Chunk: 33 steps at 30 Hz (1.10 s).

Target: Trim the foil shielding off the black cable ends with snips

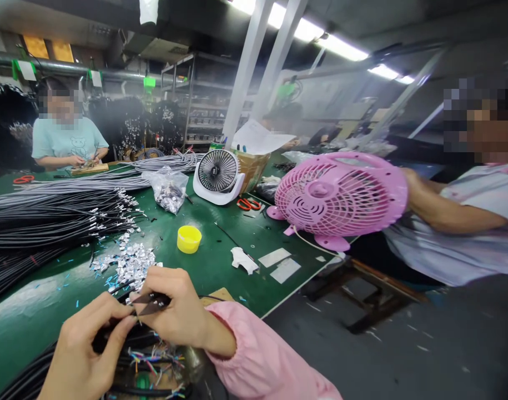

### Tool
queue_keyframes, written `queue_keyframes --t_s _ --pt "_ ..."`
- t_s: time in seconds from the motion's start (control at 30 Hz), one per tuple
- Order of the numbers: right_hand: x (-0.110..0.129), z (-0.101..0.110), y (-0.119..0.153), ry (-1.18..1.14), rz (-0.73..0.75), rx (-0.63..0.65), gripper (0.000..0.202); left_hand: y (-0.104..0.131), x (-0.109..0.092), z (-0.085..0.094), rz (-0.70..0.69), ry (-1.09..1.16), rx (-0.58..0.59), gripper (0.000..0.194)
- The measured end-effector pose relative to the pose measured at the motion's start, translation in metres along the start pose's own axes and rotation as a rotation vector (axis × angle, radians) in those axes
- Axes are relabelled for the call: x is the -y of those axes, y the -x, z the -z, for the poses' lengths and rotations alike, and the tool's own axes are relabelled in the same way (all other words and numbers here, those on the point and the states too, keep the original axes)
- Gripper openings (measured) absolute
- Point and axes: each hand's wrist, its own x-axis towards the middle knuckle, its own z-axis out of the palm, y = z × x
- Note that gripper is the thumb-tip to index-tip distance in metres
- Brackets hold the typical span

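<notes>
My left hand (91,344) pinches the end of a black cable at the lower left, thumb and forefinger pressed together. Close against it, my right hand (176,305) is wrapped round a small dark cutting tool (151,304), whose tip meets the cable end. Below the hands lie more black cables (141,390) with stripped ends showing thin coloured wires (147,358). Scraps of silver foil (131,264) are heaped just beyond my fingers. The handles of the tool are mostly hidden in my right hand.
Bundles of grey and black cables (49,222) cover the table's left side. A yellow tub (189,239), a white fan (217,175), a plastic bag (169,191) and orange scissors (249,204) stand or lie beyond. At right, a person's arm (457,208) reaches to a pink fan (337,194). Another person (70,139) sits far left.
</notes>
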Motion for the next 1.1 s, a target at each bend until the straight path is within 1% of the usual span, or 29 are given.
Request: queue_keyframes --t_s 0.07,0.1,0.2,0.23,0.27,0.33,0.4,0.47,0.53,0.57,0.63,0.7,0.73,0.8,0.9,0.97,1.0,1.1 --pt "0.000 0.002 -0.003 0.005 0.084 0.037 0.033 0.000 0.002 0.001 -0.013 -0.017 0.037 0.018" --pt "0.000 0.003 -0.005 -0.009 0.127 0.034 0.034 0.000 0.003 0.002 0.005 -0.009 0.058 0.018" --pt "0.001 0.002 -0.007 -0.088 0.250 -0.057 0.025 -0.001 0.008 0.006 0.094 0.072 0.116 0.019" --pt "0.001 0.001 -0.007 -0.108 0.262 -0.083 0.021 -0.001 0.010 0.007 0.118 0.109 0.128 0.021" --pt "0.001 -0.001 -0.006 -0.112 0.259 -0.079 0.018 -0.001 0.011 0.008 0.137 0.142 0.131 0.025" --pt "0.000 -0.004 -0.003 -0.094 0.188 -0.021 0.017 -0.001 0.013 0.010 0.185 0.210 0.121 0.028" --pt "0.000 -0.007 -0.001 -0.131 0.067 0.030 0.017 -0.001 0.010 0.010 0.242 0.276 0.086 0.028" --pt "-0.001 -0.008 -0.001 -0.226 -0.028 0.032 0.019 0.000 0.004 0.009 0.304 0.328 0.022 0.031" --pt "-0.001 -0.007 -0.002 -0.312 -0.083 0.023 0.024 0.000 -0.004 0.009 0.357 0.352 -0.046 0.036" --pt "-0.001 -0.007 -0.002 -0.357 -0.120 0.035 0.028 -0.001 -0.007 0.008 0.362 0.350 -0.073 0.038" --pt "-0.001 -0.007 -0.004 -0.465 -0.215 0.076 0.032 -0.001 -0.010 0.008 0.282 0.310 -0.108 0.039" --pt "0.000 -0.007 -0.004 -0.554 -0.303 0.094 0.034 -0.001 -0.008 0.009 0.136 0.211 -0.127 0.033" --pt "0.000 -0.007 -0.004 -0.568 -0.327 0.081 0.035 0.000 -0.006 0.009 0.059 0.147 -0.141 0.028" --pt "0.002 -0.006 -0.004 -0.544 -0.331 0.035 0.033 0.001 -0.002 0.009 -0.057 0.018 -0.195 0.018" --pt "0.006 -0.003 -0.003 -0.508 -0.280 -0.004 0.035 0.004 0.000 0.010 -0.172 -0.105 -0.326 0.011" --pt "0.007 -0.002 -0.002 -0.430 -0.190 -0.024 0.035 0.005 -0.003 0.009 -0.209 -0.135 -0.385 0.011" --pt "0.007 -0.002 -0.001 -0.377 -0.140 -0.041 0.034 0.006 -0.005 0.008 -0.205 -0.141 -0.401 0.012" --pt "0.003 -0.003 0.002 -0.274 -0.045 -0.058 0.032 0.006 -0.016 0.004 -0.110 -0.160 -0.449 0.016"
